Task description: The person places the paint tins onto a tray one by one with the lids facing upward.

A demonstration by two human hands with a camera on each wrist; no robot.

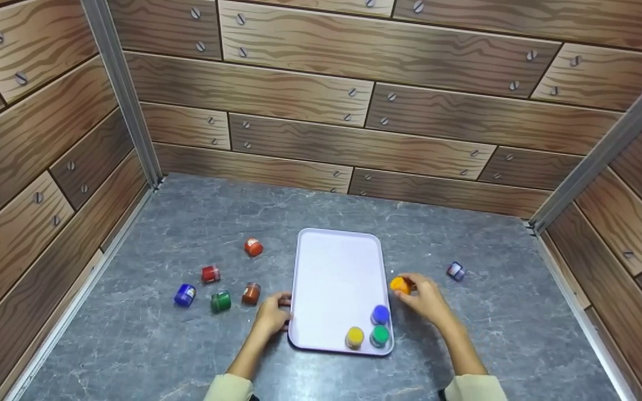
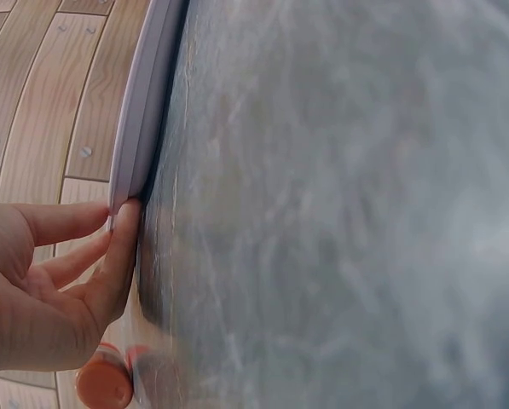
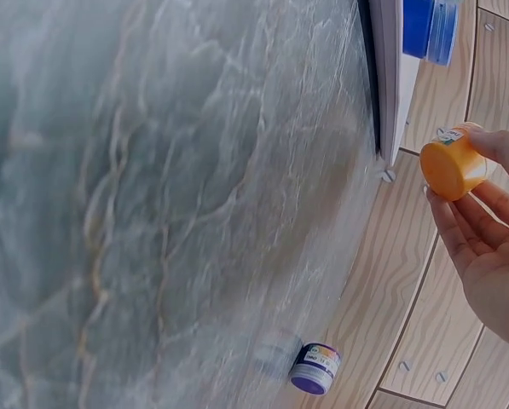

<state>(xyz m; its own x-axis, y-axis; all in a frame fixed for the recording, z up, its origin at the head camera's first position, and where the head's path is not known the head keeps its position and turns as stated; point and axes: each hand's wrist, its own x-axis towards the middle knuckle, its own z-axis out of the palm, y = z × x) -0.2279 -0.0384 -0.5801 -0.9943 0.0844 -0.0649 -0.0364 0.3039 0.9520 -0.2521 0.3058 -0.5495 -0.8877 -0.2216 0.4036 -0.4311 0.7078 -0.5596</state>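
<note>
Fingers of the right hand (image 1: 424, 299) are pinching an orange jar (image 1: 399, 285) just outside the tray's (image 1: 337, 278) right edge; holding it above the rim and clear of the blue jar (image 1: 380, 314) should be avoiding knocks. The left hand (image 1: 272, 314) is gripping the left edge, probably steadying it. A green jar (image 1: 379, 336) and yellow jar (image 1: 355, 337) are standing by the near right corner.

In the right wrist view, labels (image 3: 321, 357) on the orange jar (image 3: 451, 165), upper right, and purple jar (image 3: 312, 377), lower right, are too small to read.
</note>
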